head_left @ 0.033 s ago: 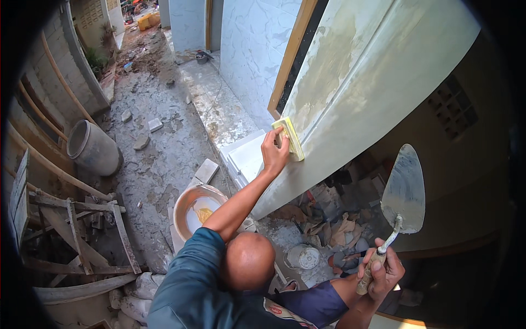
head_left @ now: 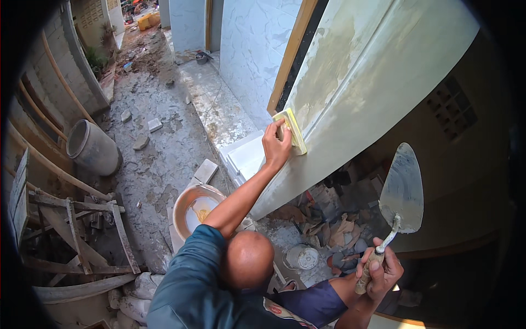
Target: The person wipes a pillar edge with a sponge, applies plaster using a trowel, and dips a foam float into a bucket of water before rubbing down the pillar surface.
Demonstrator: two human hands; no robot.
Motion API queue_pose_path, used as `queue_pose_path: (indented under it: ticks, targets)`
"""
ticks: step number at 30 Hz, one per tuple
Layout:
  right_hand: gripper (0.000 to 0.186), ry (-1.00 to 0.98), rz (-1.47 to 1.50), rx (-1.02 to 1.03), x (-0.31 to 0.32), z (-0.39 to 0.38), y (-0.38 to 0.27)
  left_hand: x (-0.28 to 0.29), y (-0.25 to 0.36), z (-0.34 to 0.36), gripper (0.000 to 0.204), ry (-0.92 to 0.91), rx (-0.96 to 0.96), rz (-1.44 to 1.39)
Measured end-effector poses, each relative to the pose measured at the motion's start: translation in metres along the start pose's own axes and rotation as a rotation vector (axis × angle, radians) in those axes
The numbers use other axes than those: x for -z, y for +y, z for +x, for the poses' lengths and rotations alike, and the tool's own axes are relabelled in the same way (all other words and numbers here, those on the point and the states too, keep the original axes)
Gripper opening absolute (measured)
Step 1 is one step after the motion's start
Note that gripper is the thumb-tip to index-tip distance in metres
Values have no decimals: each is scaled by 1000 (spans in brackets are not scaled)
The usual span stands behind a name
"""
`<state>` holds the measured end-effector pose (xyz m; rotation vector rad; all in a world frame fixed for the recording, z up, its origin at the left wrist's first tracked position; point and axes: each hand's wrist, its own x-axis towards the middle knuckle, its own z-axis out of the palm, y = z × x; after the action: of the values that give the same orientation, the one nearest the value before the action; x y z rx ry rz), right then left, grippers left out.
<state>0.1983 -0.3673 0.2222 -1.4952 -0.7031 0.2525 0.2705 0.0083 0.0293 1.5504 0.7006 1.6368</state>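
Observation:
My left hand [head_left: 278, 145] grips the back of a yellow-edged plastering float [head_left: 297, 137]. The float's face lies against a smooth, grey-green plastered wall [head_left: 378, 88], which has damp, patchy areas and a straight groove running along it. At the lower right, my right hand [head_left: 382, 268] is closed round the worn handle of a pointed trowel [head_left: 404, 189]. Its metal blade points up and away from the wall, smeared with pale mortar. Below my left forearm stands a round, peach-coloured tub [head_left: 179, 211] with whitish contents and a yellowish lump inside.
White tiles [head_left: 246, 156] are stacked by the wall's base. Muddy grey ground with loose stones [head_left: 155, 125] stretches left, beside a grey barrel [head_left: 93, 148] and a wooden trestle [head_left: 76, 236]. A small mortar-smeared bucket [head_left: 302, 256] and torn paper [head_left: 342, 230] lie below the wall.
My left hand has slid the float slightly up along the wall. The trowel in my right hand has shifted only a little to the left.

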Motion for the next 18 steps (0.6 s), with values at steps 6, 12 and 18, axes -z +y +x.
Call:
queue_pose_path:
  ticks: [6, 12, 18]
  targets:
    - [59, -32, 1, 7, 10, 2, 2, -34, 246, 228, 30, -66, -222, -139]
    - [58, 47, 6, 24, 39, -12, 12, -25, 220, 185, 28, -29, -238, -177]
    - [63, 130, 10, -54, 31, -16, 16, 34, -53, -71, 30, -239, 496, 215]
